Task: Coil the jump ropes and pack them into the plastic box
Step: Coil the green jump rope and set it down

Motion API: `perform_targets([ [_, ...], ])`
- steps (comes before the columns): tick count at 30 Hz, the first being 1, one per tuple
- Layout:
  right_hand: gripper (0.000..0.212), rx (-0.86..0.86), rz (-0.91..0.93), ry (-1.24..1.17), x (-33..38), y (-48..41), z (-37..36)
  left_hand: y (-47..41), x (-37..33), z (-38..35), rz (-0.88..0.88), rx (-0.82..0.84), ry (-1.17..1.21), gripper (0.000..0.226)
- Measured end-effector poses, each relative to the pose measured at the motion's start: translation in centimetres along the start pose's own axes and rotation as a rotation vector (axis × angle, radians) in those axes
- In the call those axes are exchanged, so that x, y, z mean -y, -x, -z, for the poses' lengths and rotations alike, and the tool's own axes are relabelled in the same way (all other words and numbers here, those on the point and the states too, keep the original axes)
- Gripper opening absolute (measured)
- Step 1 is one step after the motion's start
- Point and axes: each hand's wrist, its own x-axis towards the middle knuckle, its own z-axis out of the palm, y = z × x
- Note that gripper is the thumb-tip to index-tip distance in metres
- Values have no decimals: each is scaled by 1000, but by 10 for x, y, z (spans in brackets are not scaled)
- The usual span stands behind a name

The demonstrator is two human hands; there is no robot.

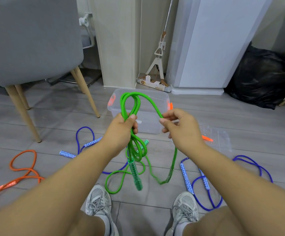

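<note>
The left hand (121, 128) curls its fingers around loops of the green jump rope (131, 99); the right hand (181, 128) pinches one strand. Just beyond, the open plastic box (148, 125) stands on the floor, with blue ropes (211, 208) near on both sides.

Ropes on the floor around a box

The box (148, 124) stands ahead of the shoes (98, 198), with the lid (218, 138) flat at its right. The left hand (121, 128) and right hand (181, 128) hold the held rope (129, 103) in front of the box, loops above and below the left hand. The far-left rope (24, 167) and near-left rope (85, 133) lie left, the right rope (254, 166) right. Behind: chair (31, 40) left, mop (158, 53) middle, bag (264, 74) right.
</note>
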Motion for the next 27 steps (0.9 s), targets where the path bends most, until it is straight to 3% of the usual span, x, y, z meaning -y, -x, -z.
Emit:
perform_targets([
  [4, 8, 23, 44, 38, 7, 4, -10, 2, -3, -8, -44, -21, -20, 11],
  [9, 23, 143, 133, 205, 15, 11, -20, -1, -4, -10, -111, -69, -132, 18],
  [15, 9, 141, 81, 55, 15, 12, -21, -3, -1, -12, -152, -78, -218, 24],
  [20, 25, 112, 78, 22, 13, 12, -23, -4, -5, -14, -88, -102, -196, 31],
  [27, 16, 292, 41, 24, -6, 14, -5, -13, -3, 1, -5, -141, -63, 14],
])
